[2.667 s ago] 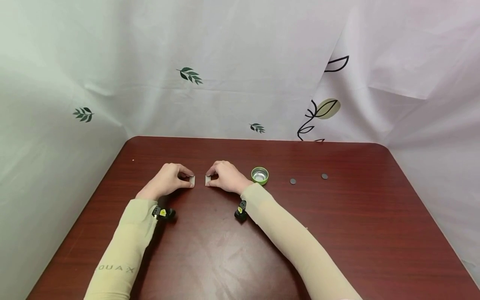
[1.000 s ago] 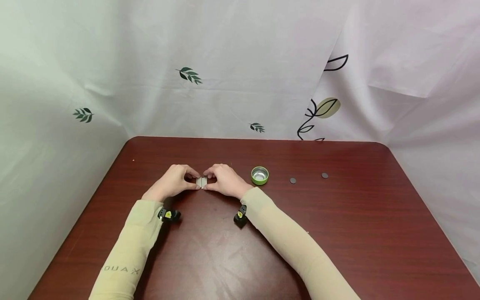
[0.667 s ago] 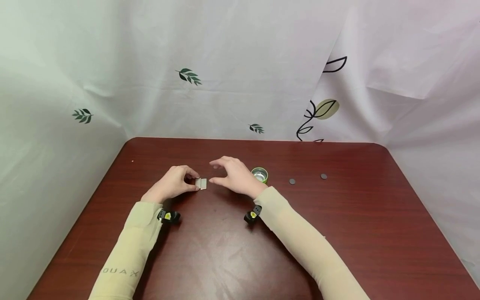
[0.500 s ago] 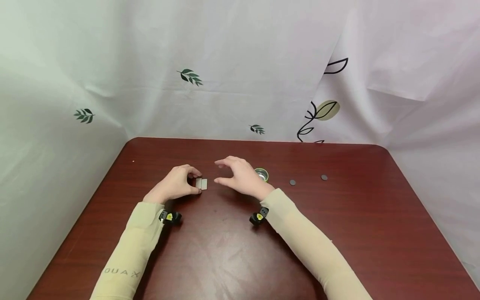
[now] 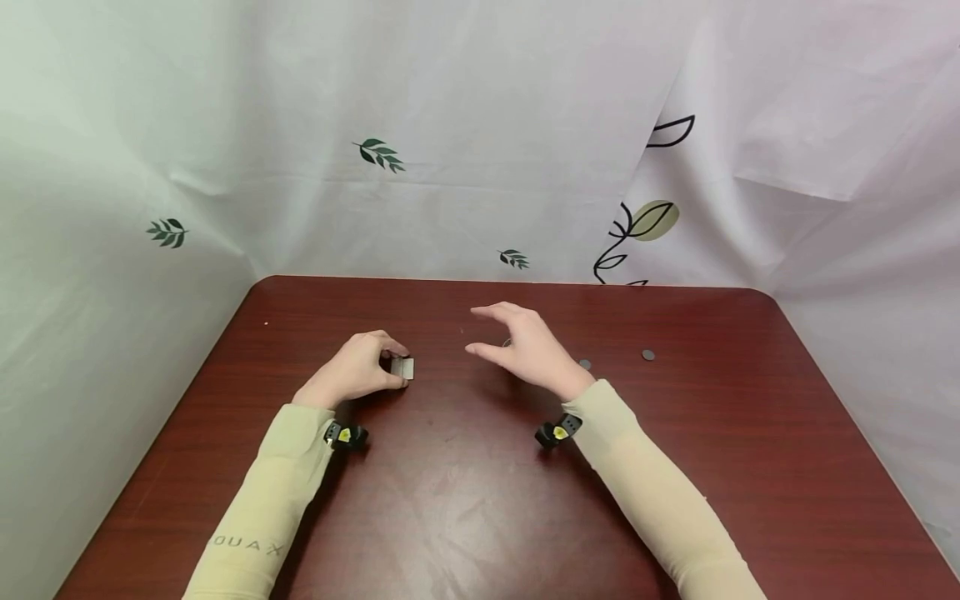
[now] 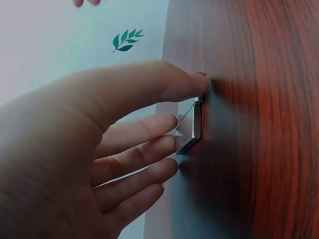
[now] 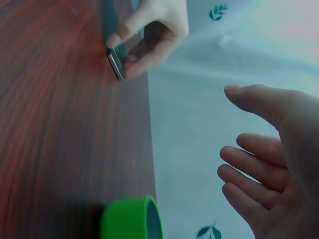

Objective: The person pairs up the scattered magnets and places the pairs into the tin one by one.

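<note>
Well, the head view shows the left hand [image 5: 354, 367] pinching a metal piece [image 5: 406, 368] at its three o'clock; farther that way, the right hand [image 5: 534, 348] has parted fingers. Left wrist: thumb [image 6: 192, 85] touches the metal piece's twelve-o'clock end. Right wrist: a green tin [image 7: 124, 220] at six o'clock.

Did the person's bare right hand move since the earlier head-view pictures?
Yes, rightward: in the head view, the bare right hand is now closer to the rightmost small, round, dark-grey disc, which stayed put.
</note>
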A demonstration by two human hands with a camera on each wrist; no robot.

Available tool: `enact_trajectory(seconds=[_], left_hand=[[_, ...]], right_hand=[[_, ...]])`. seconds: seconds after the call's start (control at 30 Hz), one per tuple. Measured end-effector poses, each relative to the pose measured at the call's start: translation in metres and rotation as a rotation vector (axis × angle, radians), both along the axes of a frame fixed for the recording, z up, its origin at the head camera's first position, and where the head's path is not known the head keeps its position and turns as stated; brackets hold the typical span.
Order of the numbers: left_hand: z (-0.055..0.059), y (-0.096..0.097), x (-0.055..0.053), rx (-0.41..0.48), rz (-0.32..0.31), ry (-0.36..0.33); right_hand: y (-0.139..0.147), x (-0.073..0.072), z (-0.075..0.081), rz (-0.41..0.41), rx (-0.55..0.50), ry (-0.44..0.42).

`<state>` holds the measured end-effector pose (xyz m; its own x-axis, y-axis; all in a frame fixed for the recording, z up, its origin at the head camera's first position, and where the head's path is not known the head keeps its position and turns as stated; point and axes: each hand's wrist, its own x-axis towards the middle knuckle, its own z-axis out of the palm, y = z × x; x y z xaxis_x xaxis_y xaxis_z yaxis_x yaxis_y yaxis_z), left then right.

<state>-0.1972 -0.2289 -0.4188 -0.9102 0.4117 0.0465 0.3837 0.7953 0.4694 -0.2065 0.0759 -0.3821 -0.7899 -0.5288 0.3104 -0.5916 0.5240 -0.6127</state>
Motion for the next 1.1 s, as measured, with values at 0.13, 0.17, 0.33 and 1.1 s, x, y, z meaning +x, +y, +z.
enact_trajectory(seconds=[0.13,0.17,0.33,1.1], left_hand=[[0.002,0.001,0.000,-0.006,-0.002,-0.005],[0.002,0.002,0.000,-0.006,-0.002,-0.009],[0.005,0.006,-0.001,-0.012,-0.015,-0.016],[0.007,0.010,-0.004,-0.010,-0.036,-0.026]], right_hand=[[0.015,-0.001,0.001,-0.032,-0.022,-0.014],[0.019,-0.001,0.002,-0.038,-0.026,-0.017],[0.034,-0.002,-0.001,-0.065,-0.028,-0.019],[0.071,0.000,-0.027,-0.117,-0.045,-0.149]])
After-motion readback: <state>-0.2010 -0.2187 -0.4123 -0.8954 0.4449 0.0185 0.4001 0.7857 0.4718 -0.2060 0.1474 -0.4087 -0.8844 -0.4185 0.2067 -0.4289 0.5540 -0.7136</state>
